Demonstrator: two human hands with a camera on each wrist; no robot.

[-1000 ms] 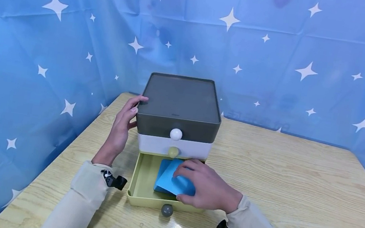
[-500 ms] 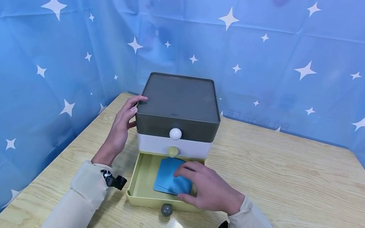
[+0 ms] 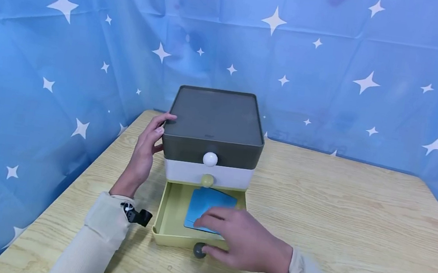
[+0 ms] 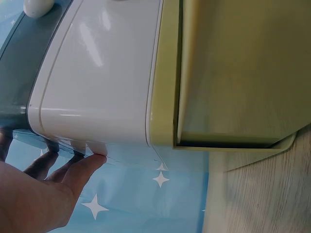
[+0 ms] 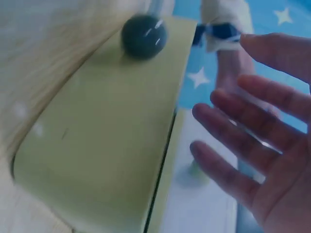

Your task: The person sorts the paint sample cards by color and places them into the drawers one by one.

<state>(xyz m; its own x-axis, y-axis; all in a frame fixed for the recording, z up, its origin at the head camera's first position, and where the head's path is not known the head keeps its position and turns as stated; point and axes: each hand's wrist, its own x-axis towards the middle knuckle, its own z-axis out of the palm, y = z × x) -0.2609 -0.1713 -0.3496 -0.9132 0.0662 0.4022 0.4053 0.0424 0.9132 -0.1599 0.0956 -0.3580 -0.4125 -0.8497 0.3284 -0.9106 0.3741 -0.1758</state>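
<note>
A small stacked drawer unit has a dark grey top section (image 3: 217, 114), a white middle drawer (image 3: 185, 171) and a yellow-green bottom drawer (image 3: 172, 211) that is pulled out. Blue square sheets (image 3: 210, 200) lie overlapping in the bottom drawer. My left hand (image 3: 143, 154) rests along the unit's left side, one finger over the top edge. Over the bottom drawer's front hovers my right hand (image 3: 248, 242), hiding part of the sheets, its thumb by the dark knob (image 3: 197, 250). In the right wrist view that hand's fingers (image 5: 233, 131) are spread and hold nothing.
The unit stands on a light wood-grain table (image 3: 340, 226), with bare wood to its right. A blue curtain (image 3: 314, 75) with white stars hangs behind and to the left. The white knob (image 3: 210, 159) and the yellow-green knob (image 3: 207, 180) stick out in front.
The top blue sheet, lifted and tilted earlier, now lies flat on the others after my right hand let it go. That hand has moved toward the drawer's front. My left hand stays put.
</note>
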